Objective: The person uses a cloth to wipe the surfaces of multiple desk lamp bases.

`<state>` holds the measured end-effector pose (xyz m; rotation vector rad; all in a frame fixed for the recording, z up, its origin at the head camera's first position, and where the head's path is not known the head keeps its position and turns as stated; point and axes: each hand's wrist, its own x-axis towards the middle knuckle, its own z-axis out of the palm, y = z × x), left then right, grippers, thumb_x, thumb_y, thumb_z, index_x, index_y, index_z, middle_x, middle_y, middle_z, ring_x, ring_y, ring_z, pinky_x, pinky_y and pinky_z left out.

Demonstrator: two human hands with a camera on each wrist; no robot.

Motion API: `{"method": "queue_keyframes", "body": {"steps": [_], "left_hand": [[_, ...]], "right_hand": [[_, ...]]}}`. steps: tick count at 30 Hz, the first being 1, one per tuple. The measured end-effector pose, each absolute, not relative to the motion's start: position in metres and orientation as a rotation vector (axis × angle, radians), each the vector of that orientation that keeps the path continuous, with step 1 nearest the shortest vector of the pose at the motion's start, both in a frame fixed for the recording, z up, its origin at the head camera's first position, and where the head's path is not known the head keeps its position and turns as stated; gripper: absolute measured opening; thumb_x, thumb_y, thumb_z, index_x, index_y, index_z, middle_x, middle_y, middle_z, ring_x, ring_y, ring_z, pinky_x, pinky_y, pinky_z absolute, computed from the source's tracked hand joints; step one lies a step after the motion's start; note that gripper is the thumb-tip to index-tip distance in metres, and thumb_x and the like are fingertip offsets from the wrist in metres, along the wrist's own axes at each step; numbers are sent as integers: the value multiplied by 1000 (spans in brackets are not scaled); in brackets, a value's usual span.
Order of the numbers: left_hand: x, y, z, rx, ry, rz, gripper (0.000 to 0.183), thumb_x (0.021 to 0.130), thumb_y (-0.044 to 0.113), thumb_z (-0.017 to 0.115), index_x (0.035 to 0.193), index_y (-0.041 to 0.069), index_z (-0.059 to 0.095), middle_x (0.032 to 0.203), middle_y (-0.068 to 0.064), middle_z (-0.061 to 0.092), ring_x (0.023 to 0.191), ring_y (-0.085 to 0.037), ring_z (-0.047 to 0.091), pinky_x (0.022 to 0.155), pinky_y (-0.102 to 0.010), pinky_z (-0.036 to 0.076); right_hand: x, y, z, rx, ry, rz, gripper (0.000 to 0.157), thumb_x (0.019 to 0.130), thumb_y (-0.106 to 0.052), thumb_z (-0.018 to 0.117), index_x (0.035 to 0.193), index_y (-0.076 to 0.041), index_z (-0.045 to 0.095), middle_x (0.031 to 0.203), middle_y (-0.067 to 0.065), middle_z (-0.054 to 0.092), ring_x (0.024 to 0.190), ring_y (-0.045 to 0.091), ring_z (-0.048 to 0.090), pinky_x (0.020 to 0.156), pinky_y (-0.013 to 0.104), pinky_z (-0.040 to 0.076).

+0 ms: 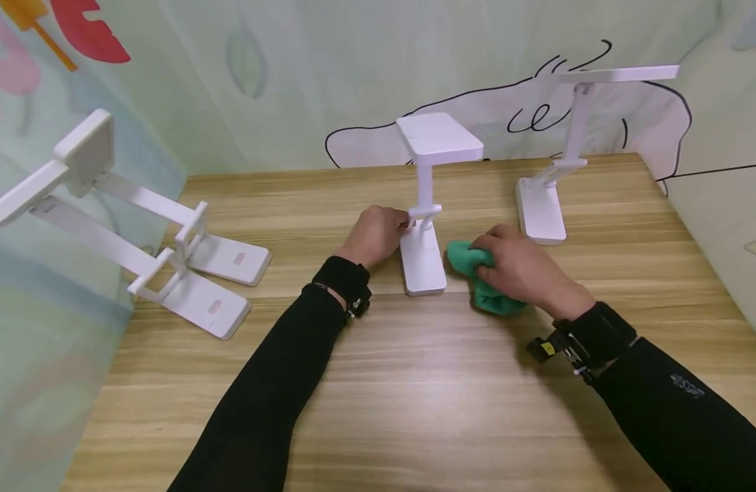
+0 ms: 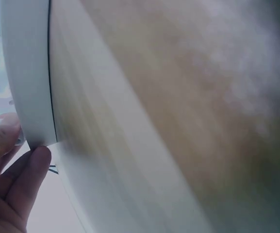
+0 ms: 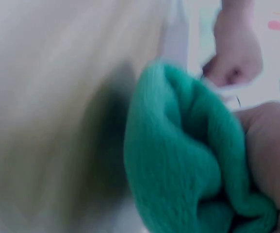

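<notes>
A white desk lamp (image 1: pixel 423 263) stands upright on the wooden table, its flat head (image 1: pixel 439 138) above its base. My left hand (image 1: pixel 375 234) pinches the back end of that base; in the left wrist view thumb and fingers meet at the corner of the white base (image 2: pixel 29 73). Just right of the lamp, my right hand (image 1: pixel 525 266) grips a bunched green cloth (image 1: pixel 497 298). Close up in the right wrist view, the folded cloth (image 3: pixel 173 155) hides most of the fingers. A gap separates cloth and lamp in the head view.
Another white lamp (image 1: pixel 542 212) stands at the back right, near the right hand. Two more white lamps (image 1: pixel 208 307) are side by side at the left, their arms leaning left. A printed curtain or wall covering (image 1: pixel 279 82) borders the table (image 1: pixel 384 410) behind and at the left.
</notes>
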<state>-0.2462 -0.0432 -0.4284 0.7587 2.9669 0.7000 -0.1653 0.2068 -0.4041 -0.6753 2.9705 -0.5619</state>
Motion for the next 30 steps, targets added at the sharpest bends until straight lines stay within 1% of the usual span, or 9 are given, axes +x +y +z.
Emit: {"method": "queue_keyframes", "body": {"steps": [6, 9, 12, 15, 20, 23, 26, 28, 30], "left_hand": [[-247, -46, -427, 736, 2952, 718, 12, 94, 17, 63, 99, 15, 73, 93, 3, 71, 78, -7, 59, 66, -22, 51], [-247, -46, -428, 745, 2939, 758, 10, 94, 17, 63, 97, 16, 73, 91, 3, 71, 77, -7, 59, 66, -23, 51], [-247, -45, -429, 779, 2938, 764, 10, 94, 18, 63, 95, 16, 73, 89, 3, 70, 76, -8, 58, 65, -24, 50], [-247, -43, -429, 797, 2946, 757, 10, 95, 18, 62, 96, 15, 72, 89, 3, 70, 76, -8, 58, 64, -23, 50], [-246, -44, -426, 758, 2947, 760, 12, 94, 18, 63, 99, 14, 73, 92, 1, 70, 77, -8, 59, 65, -23, 51], [-246, -46, -424, 751, 2949, 754, 11, 94, 18, 63, 99, 15, 73, 92, 2, 70, 77, -9, 59, 66, -23, 51], [-246, -46, -424, 745, 2946, 739, 11, 94, 18, 63, 96, 16, 73, 88, 3, 69, 76, -8, 58, 66, -23, 51], [-245, -46, -424, 730, 2942, 730, 11, 95, 19, 61, 95, 17, 73, 87, 4, 68, 76, -9, 57, 66, -23, 50], [-245, -46, -425, 714, 2939, 730, 13, 96, 19, 60, 95, 18, 73, 87, 5, 68, 77, -8, 57, 68, -23, 50]], "right_hand": [[-173, 179, -397, -603, 3004, -741, 42, 90, -31, 62, 126, -9, 62, 120, 18, 57, 98, 30, 54, 78, 48, 48], [-174, 162, -403, -652, 2981, -704, 41, 91, -30, 59, 125, -8, 63, 117, 19, 57, 97, 28, 54, 76, 48, 50], [-171, 156, -408, -750, 2938, -653, 37, 90, -28, 61, 121, -9, 67, 114, 18, 58, 96, 27, 55, 76, 46, 51], [-163, 161, -409, -940, 2835, -598, 33, 87, -26, 64, 117, -12, 71, 116, 16, 58, 99, 25, 55, 80, 44, 51], [-152, 176, -393, -1106, 2609, -601, 30, 81, -21, 67, 110, -21, 74, 118, 5, 61, 100, 18, 56, 84, 40, 50], [-158, 178, -384, -984, 2649, -663, 28, 83, -22, 67, 110, -20, 74, 116, 4, 60, 95, 19, 57, 78, 38, 50], [-173, 173, -387, -773, 2809, -732, 33, 87, -25, 64, 118, -15, 70, 119, 11, 59, 92, 25, 56, 72, 40, 49], [-182, 166, -395, -650, 2879, -763, 38, 88, -27, 62, 123, -13, 67, 120, 15, 58, 94, 27, 55, 73, 43, 49], [-188, 160, -402, -620, 2910, -750, 41, 89, -28, 61, 125, -11, 65, 120, 17, 57, 96, 29, 55, 75, 45, 50]]}}
